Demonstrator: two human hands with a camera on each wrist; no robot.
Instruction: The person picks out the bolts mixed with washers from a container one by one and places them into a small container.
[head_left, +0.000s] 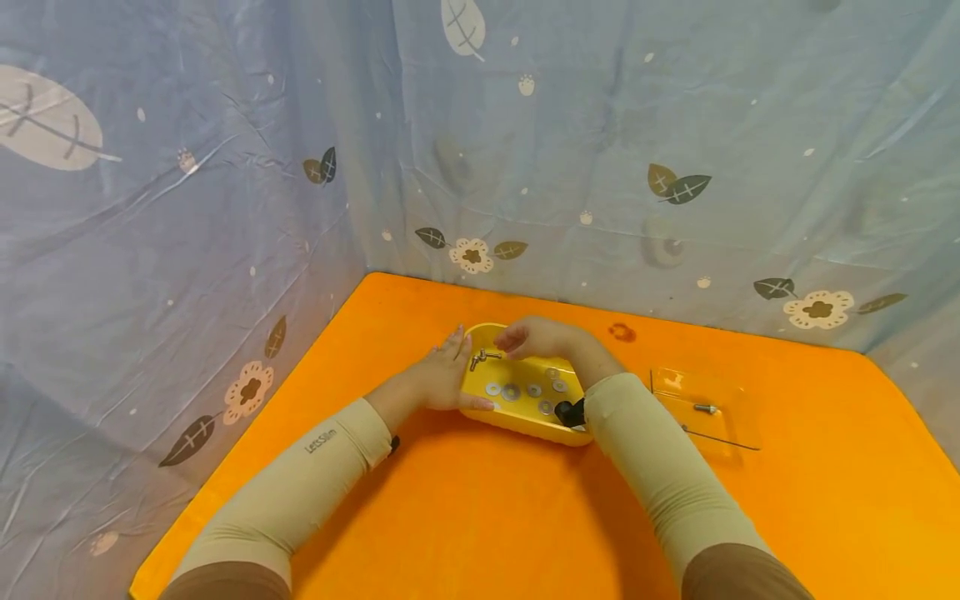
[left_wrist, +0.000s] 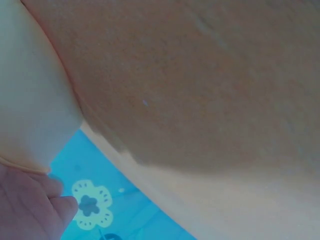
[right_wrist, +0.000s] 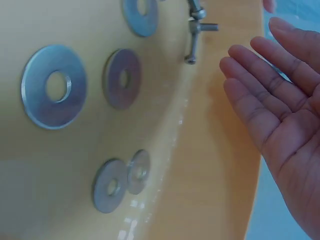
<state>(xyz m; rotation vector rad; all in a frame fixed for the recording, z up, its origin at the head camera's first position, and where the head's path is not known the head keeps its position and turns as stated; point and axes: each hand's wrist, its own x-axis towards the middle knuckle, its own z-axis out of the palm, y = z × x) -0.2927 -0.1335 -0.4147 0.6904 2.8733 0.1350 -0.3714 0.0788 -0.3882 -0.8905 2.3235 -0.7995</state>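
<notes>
I see left hand [head_left: 438,379] straight-fingered, touching yellow tray's [head_left: 517,425] left end | right hand [head_left: 551,337] unclenched over far side | tray on orange table [head_left: 450,517], washers [head_left: 511,397] and bolts [head_left: 483,357] inside | 1 clear tray [head_left: 678,382] at right

A creased, pale blue-grey fabric curtain [head_left: 570,125] hangs behind a flat, bright orange tabletop [head_left: 450,517], and a matching left-hand curtain [head_left: 150,275] meets it near the tabletop's far left corner. Both carry printed cream flowers [head_left: 819,309] and large cream leaves [head_left: 48,117]. A small brownish ring-shaped mark [head_left: 622,332] lies near the tabletop's back edge. Soft light catches the creases.
</notes>
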